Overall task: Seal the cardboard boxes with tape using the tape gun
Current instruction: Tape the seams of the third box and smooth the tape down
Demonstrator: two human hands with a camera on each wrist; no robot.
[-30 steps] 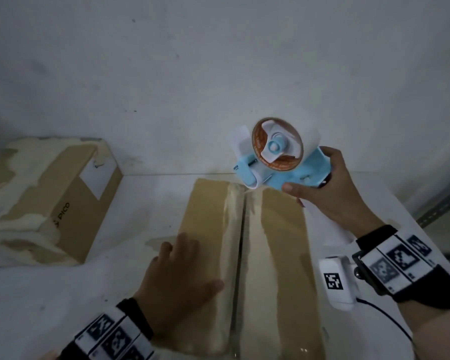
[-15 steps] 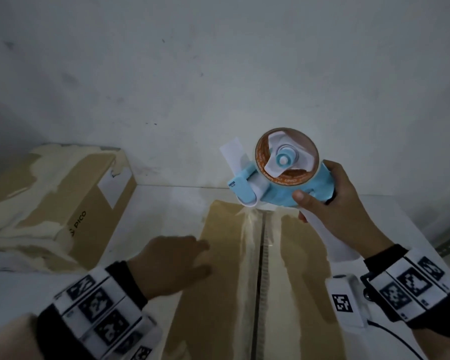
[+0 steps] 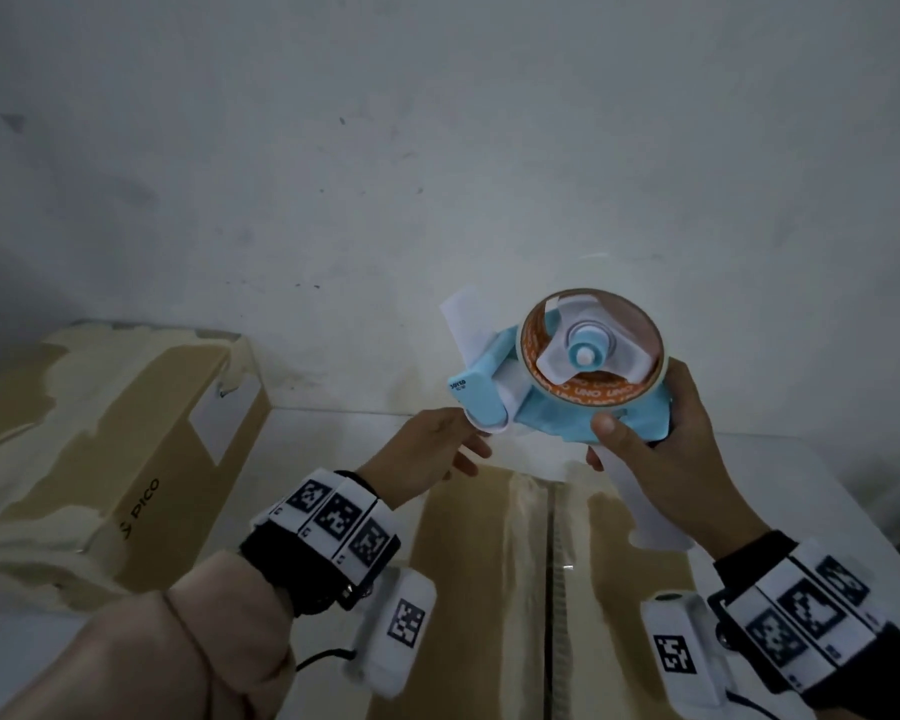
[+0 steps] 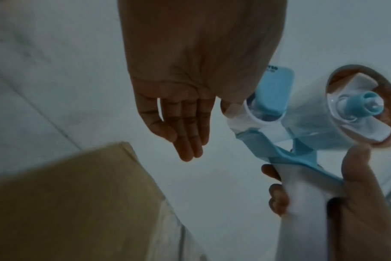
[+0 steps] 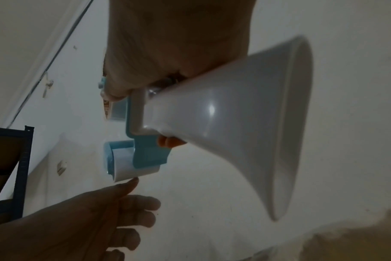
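My right hand [image 3: 661,449] grips the white handle of the blue and white tape gun [image 3: 567,387], held up above the far end of the cardboard box [image 3: 468,589]. The gun's roll of tape [image 3: 593,350] faces me. My left hand [image 3: 437,449] is raised to the gun's front roller [image 5: 123,166], fingers straight, with a fingertip touching the roller's underside. In the left wrist view the thumb lies against the tape end [image 4: 234,113] at the roller. The box's flaps are down, with the centre seam [image 3: 552,589] uncovered.
A second cardboard box [image 3: 100,449] with torn pale patches stands at the left on the white table [image 3: 333,439]. A white wall [image 3: 437,174] rises right behind. A dark shelf frame [image 5: 20,167] shows in the right wrist view.
My left hand has lifted off the box's left flap and risen to the tape gun's roller. The right hand has kept hold of the gun above the box's far end.
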